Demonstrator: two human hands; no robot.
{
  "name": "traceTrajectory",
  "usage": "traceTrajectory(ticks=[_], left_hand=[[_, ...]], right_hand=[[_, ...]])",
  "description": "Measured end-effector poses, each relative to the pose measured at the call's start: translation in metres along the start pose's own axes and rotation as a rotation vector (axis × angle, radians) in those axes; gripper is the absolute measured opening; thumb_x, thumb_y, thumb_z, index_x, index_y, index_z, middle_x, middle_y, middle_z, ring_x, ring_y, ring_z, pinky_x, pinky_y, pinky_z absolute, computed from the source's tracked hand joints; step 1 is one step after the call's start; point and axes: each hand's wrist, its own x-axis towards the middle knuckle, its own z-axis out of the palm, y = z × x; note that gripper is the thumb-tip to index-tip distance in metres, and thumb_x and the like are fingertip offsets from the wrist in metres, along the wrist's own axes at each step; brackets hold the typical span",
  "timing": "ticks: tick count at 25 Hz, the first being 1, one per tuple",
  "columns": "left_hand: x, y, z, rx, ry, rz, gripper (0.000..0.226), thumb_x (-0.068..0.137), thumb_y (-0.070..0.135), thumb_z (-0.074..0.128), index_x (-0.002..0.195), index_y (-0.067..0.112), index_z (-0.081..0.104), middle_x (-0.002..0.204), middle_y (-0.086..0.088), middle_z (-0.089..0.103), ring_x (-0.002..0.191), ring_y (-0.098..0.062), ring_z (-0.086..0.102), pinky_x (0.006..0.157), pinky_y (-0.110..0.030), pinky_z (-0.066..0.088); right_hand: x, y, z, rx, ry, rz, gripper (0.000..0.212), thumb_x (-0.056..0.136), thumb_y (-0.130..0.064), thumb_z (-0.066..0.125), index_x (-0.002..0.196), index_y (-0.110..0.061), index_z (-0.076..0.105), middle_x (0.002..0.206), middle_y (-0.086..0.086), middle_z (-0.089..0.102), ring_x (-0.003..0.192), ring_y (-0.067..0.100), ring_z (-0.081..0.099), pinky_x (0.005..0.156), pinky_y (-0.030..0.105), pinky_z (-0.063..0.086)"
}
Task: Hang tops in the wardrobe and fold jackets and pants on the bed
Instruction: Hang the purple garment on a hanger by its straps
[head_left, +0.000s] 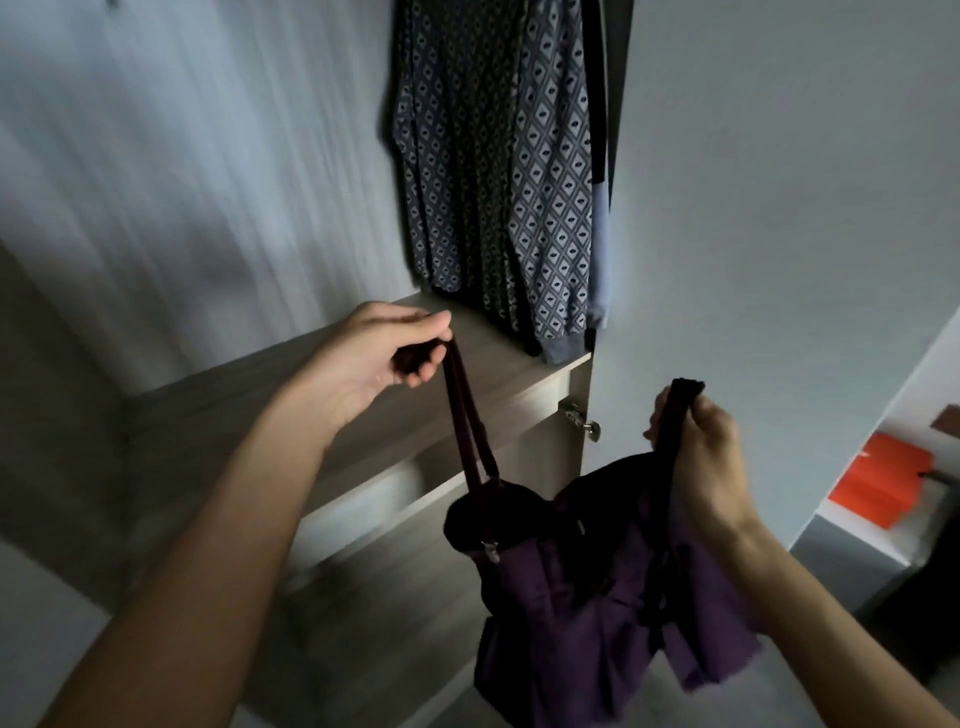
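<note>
Purple top (587, 587) hangs at 5 o'clock, low. Right hand (701, 457) pinches one strap at 3 o'clock; left hand (374, 358) pinches the other at 9. Beyond, 12 o'clock: patterned garment (498, 171) hanging in wardrobe (208, 171).

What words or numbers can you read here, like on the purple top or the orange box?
No text can be read anywhere.
The dark purple strappy top: no label or print shows.
The hanging blue diamond-patterned shirt: pattern only, no letters.
The flat orange box at the right edge: too blurred to tell.
</note>
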Motion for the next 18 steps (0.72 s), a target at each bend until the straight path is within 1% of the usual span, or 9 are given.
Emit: traceTrajectory(ticks=[1, 3, 5, 7, 9, 11, 14, 16, 18], left_hand=[[-0.001, 0.002, 0.003, 0.025, 0.001, 0.011, 0.018, 0.093, 0.016, 0.062, 0.080, 0.004, 0.063, 0.054, -0.002, 0.057, 0.042, -0.010, 0.049, 0.039, -0.017, 0.034], [-0.002, 0.004, 0.012, 0.026, 0.032, 0.020, 0.020, 0.093, 0.020, 0.063, 0.077, 0.007, 0.062, 0.055, -0.001, 0.056, 0.044, -0.010, 0.049, 0.042, -0.017, 0.034], [0.000, 0.008, 0.020, 0.019, 0.081, 0.025, 0.026, 0.092, 0.025, 0.064, 0.070, 0.011, 0.060, 0.058, -0.001, 0.056, 0.049, -0.011, 0.049, 0.047, -0.017, 0.039], [0.003, 0.012, 0.027, 0.027, 0.153, 0.023, 0.033, 0.090, 0.027, 0.067, 0.060, 0.016, 0.059, 0.065, 0.000, 0.056, 0.057, -0.011, 0.052, 0.057, -0.019, 0.046], [0.008, 0.013, 0.031, -0.002, 0.213, -0.037, 0.039, 0.089, 0.028, 0.068, 0.053, 0.019, 0.057, 0.067, 0.001, 0.056, 0.061, -0.011, 0.055, 0.067, -0.023, 0.050], [0.010, 0.015, 0.033, -0.005, 0.209, -0.124, 0.035, 0.090, 0.032, 0.066, 0.059, 0.020, 0.054, 0.065, 0.003, 0.058, 0.063, -0.011, 0.059, 0.070, -0.024, 0.052], [0.010, 0.020, 0.033, 0.026, 0.165, -0.173, 0.023, 0.095, 0.030, 0.058, 0.075, 0.019, 0.061, 0.066, 0.005, 0.061, 0.065, -0.011, 0.061, 0.064, -0.022, 0.055], [0.011, 0.021, 0.034, 0.042, 0.115, -0.154, 0.019, 0.098, 0.023, 0.052, 0.092, 0.016, 0.069, 0.066, 0.006, 0.063, 0.064, -0.008, 0.063, 0.063, -0.021, 0.054], [0.013, 0.021, 0.036, 0.019, 0.074, -0.104, 0.021, 0.098, 0.016, 0.050, 0.103, 0.010, 0.070, 0.068, 0.007, 0.066, 0.065, -0.006, 0.065, 0.065, -0.020, 0.055]], right_hand=[[0.003, 0.001, -0.001, -0.045, -0.019, -0.010, 0.039, 0.106, -0.022, 0.040, 0.072, -0.003, 0.042, 0.063, 0.004, 0.039, 0.062, 0.017, 0.032, 0.055, 0.032, 0.027], [0.010, 0.001, -0.004, -0.103, -0.060, -0.043, 0.041, 0.105, -0.019, 0.040, 0.072, 0.005, 0.044, 0.060, 0.005, 0.039, 0.055, 0.012, 0.035, 0.050, 0.027, 0.031], [0.023, 0.002, -0.013, -0.151, -0.067, -0.073, 0.037, 0.103, -0.013, 0.042, 0.071, 0.002, 0.053, 0.061, 0.003, 0.049, 0.052, 0.006, 0.039, 0.050, 0.018, 0.033], [0.037, 0.007, -0.022, -0.234, -0.094, -0.092, 0.029, 0.098, -0.017, 0.048, 0.076, -0.005, 0.063, 0.071, 0.005, 0.063, 0.063, 0.009, 0.052, 0.063, 0.021, 0.041], [0.050, 0.014, -0.031, -0.277, -0.116, -0.067, 0.025, 0.094, -0.021, 0.049, 0.081, -0.010, 0.068, 0.081, 0.001, 0.069, 0.078, 0.015, 0.062, 0.075, 0.033, 0.046], [0.059, 0.018, -0.037, -0.331, -0.153, -0.050, 0.025, 0.098, -0.015, 0.051, 0.081, -0.009, 0.068, 0.081, 0.000, 0.069, 0.078, 0.018, 0.062, 0.076, 0.036, 0.045], [0.070, 0.028, -0.042, -0.466, -0.206, -0.071, 0.033, 0.100, -0.022, 0.053, 0.072, -0.007, 0.062, 0.074, 0.010, 0.067, 0.076, 0.032, 0.061, 0.072, 0.040, 0.045], [0.073, 0.029, -0.044, -0.516, -0.226, -0.090, 0.029, 0.099, -0.019, 0.052, 0.072, -0.014, 0.060, 0.078, 0.007, 0.069, 0.078, 0.031, 0.062, 0.073, 0.041, 0.046], [0.073, 0.025, -0.044, -0.526, -0.196, -0.169, 0.023, 0.093, -0.009, 0.045, 0.079, -0.018, 0.061, 0.087, 0.003, 0.069, 0.083, 0.026, 0.062, 0.075, 0.038, 0.047]])
